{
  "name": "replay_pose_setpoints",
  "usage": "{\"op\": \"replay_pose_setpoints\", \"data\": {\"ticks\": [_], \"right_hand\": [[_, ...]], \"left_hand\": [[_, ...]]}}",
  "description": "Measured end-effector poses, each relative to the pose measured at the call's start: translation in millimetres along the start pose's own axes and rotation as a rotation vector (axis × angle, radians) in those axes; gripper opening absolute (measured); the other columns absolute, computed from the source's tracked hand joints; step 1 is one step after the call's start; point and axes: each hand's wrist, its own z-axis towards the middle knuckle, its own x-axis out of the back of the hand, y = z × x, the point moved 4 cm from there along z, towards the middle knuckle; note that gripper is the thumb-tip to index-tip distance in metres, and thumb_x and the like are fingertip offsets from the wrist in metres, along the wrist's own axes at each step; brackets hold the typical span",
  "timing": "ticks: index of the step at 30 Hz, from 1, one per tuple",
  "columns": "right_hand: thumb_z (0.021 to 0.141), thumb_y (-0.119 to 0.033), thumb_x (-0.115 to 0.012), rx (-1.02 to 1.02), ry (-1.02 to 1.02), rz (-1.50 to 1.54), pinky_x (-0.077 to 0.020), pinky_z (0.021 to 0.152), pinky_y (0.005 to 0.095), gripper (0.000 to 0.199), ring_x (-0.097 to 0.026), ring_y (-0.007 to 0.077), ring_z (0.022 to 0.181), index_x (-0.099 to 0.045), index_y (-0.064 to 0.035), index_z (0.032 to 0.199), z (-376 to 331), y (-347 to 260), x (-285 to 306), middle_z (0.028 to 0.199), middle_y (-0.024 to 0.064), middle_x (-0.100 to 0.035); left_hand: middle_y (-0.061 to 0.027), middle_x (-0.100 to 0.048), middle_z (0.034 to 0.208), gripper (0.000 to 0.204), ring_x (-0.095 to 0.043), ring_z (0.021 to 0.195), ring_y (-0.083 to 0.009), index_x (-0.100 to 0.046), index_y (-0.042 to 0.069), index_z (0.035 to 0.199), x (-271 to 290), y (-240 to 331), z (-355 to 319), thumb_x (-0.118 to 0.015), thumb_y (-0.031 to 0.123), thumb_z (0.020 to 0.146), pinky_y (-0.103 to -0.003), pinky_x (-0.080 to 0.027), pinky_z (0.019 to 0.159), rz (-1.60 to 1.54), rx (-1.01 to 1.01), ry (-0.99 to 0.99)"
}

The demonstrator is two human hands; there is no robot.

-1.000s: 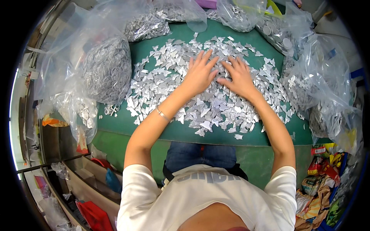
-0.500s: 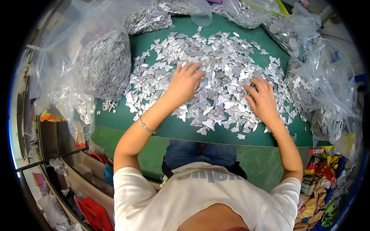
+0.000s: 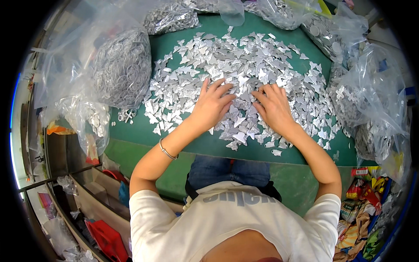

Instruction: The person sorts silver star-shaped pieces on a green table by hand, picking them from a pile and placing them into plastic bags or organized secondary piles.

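A wide, shallow heap of small flat silver metal pieces (image 3: pixel 218 61), many with pointed, wing-like outlines, covers the middle of the green tabletop (image 3: pixel 200 153). My left hand (image 3: pixel 212 104) rests on the heap just left of its centre, fingers spread over the pieces. Close by on the right, my right hand (image 3: pixel 273 105) lies on the pieces too, its fingers apart and pointing toward the left hand. A narrow strip of metal pieces shows between the two hands. No piece can be seen gripped in either one; what lies under the palms is hidden.
A large clear bag of silver rings (image 3: pixel 122 67) stands at the left, by a few loose parts (image 3: pixel 126 115). More bags, one holding round discs (image 3: pixel 321 32), line the far and right edges. Below left are drawers with a red container (image 3: pixel 107 240); lower right, colourful wrappers (image 3: pixel 362 196).
My right hand has moved left across the heap, closer to my left hand. The left hand has shifted slightly, fingers still spread. The whole view has moved a little.
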Motion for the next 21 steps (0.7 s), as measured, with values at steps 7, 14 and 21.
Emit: {"op": "replay_pose_setpoints", "data": {"ticks": [7, 14, 21], "right_hand": [[0.068, -0.009, -0.069, -0.015, -0.032, 0.062, -0.0346, 0.076, 0.0363, 0.022, -0.046, 0.024, 0.09, -0.06, -0.0058, 0.087, 1, 5, 3, 0.093, 0.0056, -0.052], [0.069, -0.004, -0.066, -0.033, 0.043, 0.143, -0.0351, 0.076, 0.0366, 0.018, -0.048, 0.0244, 0.088, -0.06, -0.0047, 0.086, -9, -2, 3, 0.088, 0.0057, -0.054], [0.069, -0.005, -0.066, -0.134, 0.057, 0.019, -0.0363, 0.082, 0.0386, 0.025, -0.048, 0.0267, 0.097, -0.06, -0.0031, 0.094, -25, -2, 25, 0.1, 0.008, -0.054]], "left_hand": [[-0.007, -0.047, 0.125, 0.038, -0.04, 0.121, -0.029, -0.054, 0.01, 0.114, -4, 19, 8, -0.06, 0.005, 0.077, -0.055, -0.025, 0.101, -0.071, -0.001, -0.028], [-0.0065, -0.042, 0.133, 0.054, -0.035, 0.124, -0.0313, -0.05, 0.011, 0.121, -3, 24, -2, -0.054, -0.006, 0.07, -0.056, -0.024, 0.101, 0.125, 0.077, -0.086], [-0.014, -0.044, 0.128, 0.042, -0.039, 0.119, -0.0343, -0.053, 0.006, 0.114, 19, 54, -47, -0.061, 0.002, 0.073, -0.045, -0.033, 0.098, -0.287, 0.182, 0.049]]}}
